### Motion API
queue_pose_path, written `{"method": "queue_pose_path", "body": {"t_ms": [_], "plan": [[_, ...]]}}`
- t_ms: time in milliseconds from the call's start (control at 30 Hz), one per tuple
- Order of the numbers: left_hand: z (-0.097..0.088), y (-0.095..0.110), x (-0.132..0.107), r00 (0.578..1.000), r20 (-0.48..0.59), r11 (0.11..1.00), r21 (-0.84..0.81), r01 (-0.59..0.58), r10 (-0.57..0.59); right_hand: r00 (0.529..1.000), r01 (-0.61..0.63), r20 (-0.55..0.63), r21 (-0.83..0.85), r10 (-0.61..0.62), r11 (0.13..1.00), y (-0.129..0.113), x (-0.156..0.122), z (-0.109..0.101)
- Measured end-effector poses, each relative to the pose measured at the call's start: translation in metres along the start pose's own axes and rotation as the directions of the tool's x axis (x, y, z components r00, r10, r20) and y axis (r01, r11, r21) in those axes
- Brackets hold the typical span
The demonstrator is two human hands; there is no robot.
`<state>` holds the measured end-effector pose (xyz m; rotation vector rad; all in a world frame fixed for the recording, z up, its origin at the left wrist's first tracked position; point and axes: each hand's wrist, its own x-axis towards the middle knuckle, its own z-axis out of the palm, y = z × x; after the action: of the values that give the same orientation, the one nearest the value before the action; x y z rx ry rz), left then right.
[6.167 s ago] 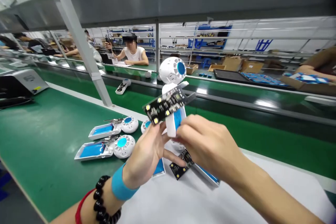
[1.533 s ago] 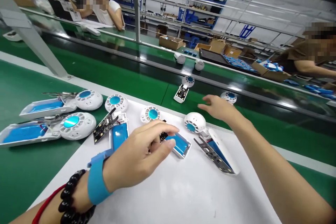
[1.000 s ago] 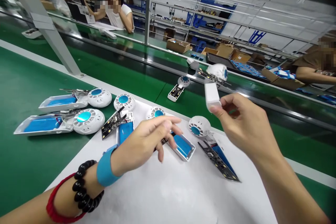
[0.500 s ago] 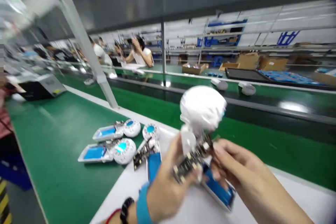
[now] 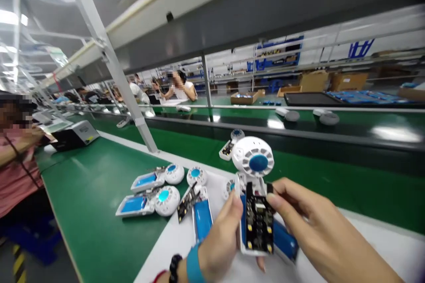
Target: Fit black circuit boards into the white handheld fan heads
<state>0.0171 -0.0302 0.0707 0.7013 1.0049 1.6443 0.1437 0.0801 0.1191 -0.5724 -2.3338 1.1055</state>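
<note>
I hold a small white handheld fan (image 5: 253, 161) upright in front of me, its round head with a blue centre on top. My left hand (image 5: 221, 243) grips the open handle from the left. My right hand (image 5: 307, 225) comes in from the right, thumb and fingers on the black circuit board (image 5: 258, 222) that lies over the handle's blue battery. A blue wristband and dark beads are on my left wrist.
Several open fan units (image 5: 151, 189) with blue batteries lie on the green bench and white mat (image 5: 175, 247) to my left. Another unit (image 5: 229, 145) lies by the dark conveyor (image 5: 332, 135). A slanted metal post (image 5: 133, 101) stands behind; a person in pink (image 5: 15, 159) sits at far left.
The fan I picked off the conveyor side is now upright facing me, and the circuit board has swung flat over the handle. My view tilted up and left.
</note>
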Motion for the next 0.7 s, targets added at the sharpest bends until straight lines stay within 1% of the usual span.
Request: {"method": "queue_pose_path", "body": {"t_ms": [67, 133, 233, 367, 467, 533, 600, 700], "plan": [[-0.001, 0.000, -0.001, 0.999, -0.046, 0.998, 0.062, 0.025, -0.022, 1.000, -0.005, -0.026, -0.049, 0.004, 0.999, -0.005, -0.001, 0.001], [-0.003, 0.003, -0.002, 0.997, -0.064, 0.993, 0.108, 0.037, -0.030, 0.999, -0.012, -0.047, -0.050, 0.009, 0.999, -0.010, -0.001, 0.003], [-0.003, 0.007, -0.003, 0.998, -0.056, 0.990, 0.135, 0.046, -0.039, 0.998, -0.021, -0.063, 0.017, 0.022, 1.000, -0.014, -0.001, 0.007], [-0.001, 0.010, -0.003, 0.996, -0.055, 0.987, 0.139, 0.075, -0.067, 0.992, -0.057, -0.103, 0.106, 0.068, 0.993, -0.015, -0.001, 0.010], [0.001, 0.013, -0.003, 0.998, -0.044, 0.987, 0.148, 0.060, -0.054, 0.987, -0.053, -0.139, 0.183, 0.080, 0.982, -0.014, 0.000, 0.010], [0.001, 0.015, -0.004, 0.998, -0.029, 0.987, 0.153, 0.051, -0.047, 0.987, -0.041, -0.142, 0.200, 0.070, 0.979, -0.013, 0.002, 0.010], [0.001, 0.016, -0.004, 0.998, -0.020, 0.987, 0.152, 0.058, -0.056, 0.988, -0.042, -0.139, 0.181, 0.068, 0.983, -0.014, 0.003, 0.009], [-0.001, 0.015, -0.001, 0.998, -0.018, 0.988, 0.136, 0.066, -0.064, 0.988, -0.036, -0.150, 0.071, 0.046, 0.997, -0.014, 0.001, 0.007]]}}
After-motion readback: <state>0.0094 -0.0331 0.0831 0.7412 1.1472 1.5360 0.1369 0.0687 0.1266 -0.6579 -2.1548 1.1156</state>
